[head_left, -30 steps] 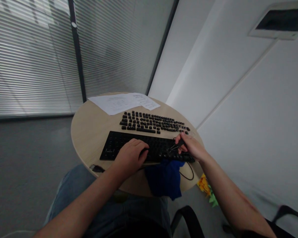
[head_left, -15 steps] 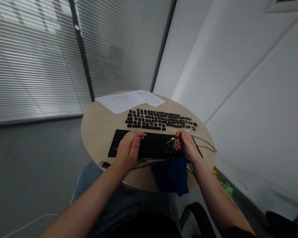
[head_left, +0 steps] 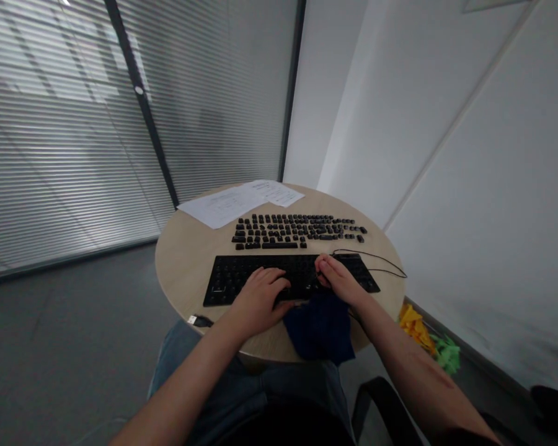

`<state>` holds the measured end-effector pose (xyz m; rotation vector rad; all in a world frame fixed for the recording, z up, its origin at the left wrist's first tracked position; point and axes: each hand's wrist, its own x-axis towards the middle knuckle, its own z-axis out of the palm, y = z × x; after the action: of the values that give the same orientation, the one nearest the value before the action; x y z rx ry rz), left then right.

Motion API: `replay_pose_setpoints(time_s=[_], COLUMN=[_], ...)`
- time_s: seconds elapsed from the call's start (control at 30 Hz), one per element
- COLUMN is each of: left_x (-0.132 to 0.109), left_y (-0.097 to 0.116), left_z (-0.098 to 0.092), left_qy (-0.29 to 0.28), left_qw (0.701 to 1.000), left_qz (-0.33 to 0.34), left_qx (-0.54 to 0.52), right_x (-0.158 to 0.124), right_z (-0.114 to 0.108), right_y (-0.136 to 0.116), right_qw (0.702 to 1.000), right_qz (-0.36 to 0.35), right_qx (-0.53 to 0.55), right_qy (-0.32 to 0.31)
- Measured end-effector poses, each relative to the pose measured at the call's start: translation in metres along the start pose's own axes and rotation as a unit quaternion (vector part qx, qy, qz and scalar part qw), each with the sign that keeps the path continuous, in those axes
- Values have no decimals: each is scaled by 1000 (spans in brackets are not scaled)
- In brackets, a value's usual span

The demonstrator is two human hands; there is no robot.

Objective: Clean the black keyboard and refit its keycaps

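Note:
A black keyboard (head_left: 232,275) with its keycaps off lies across the round table. My left hand (head_left: 260,300) rests palm down over the middle of it, fingers stretched out and thumb apart at the near edge. Over the right part, my right hand (head_left: 337,279) is closed around a wire keycap puller, which the fingers now almost wholly hide. Loose black keycaps (head_left: 279,244) stand in rows behind the keyboard. A dark blue cloth (head_left: 320,328) lies below my right hand and hangs over the table's near edge.
Printed sheets (head_left: 223,207) lie at the back of the round table (head_left: 181,248). The keyboard's cable (head_left: 385,255) loops on the right, and a USB plug (head_left: 199,321) sits at the near left edge. Yellow and green cloths (head_left: 416,328) are on the floor at right.
My left hand has turned palm down and spread toward the keyboard's near middle. My right hand has shifted slightly left and turned, so the puller no longer shows. The view has tilted up slightly.

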<state>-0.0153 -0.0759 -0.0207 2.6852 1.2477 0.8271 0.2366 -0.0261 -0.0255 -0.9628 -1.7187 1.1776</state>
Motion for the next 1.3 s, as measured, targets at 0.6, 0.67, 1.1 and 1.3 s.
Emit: replay_pose_setpoints(time_s=[0.6, 0.67, 1.1, 1.3], left_x=[0, 1, 2, 3], left_y=[1, 0, 4, 4], left_z=[-2, -2, -6, -7], left_qy=[-26, -27, -24, 47], left_qw=[999, 999, 999, 997], left_qz=[-16, -17, -17, -14], left_qx=[14, 12, -13, -66], right_x=[-7, -7, 0, -10], right_z=[2, 2, 3, 10], right_y=[-16, -14, -1, 0], right_qw=[960, 960, 990, 992], right_qz=[-140, -152, -73, -110], right_qx=[-227, -223, 79, -57], right_qy=[-86, -79, 89, 8])
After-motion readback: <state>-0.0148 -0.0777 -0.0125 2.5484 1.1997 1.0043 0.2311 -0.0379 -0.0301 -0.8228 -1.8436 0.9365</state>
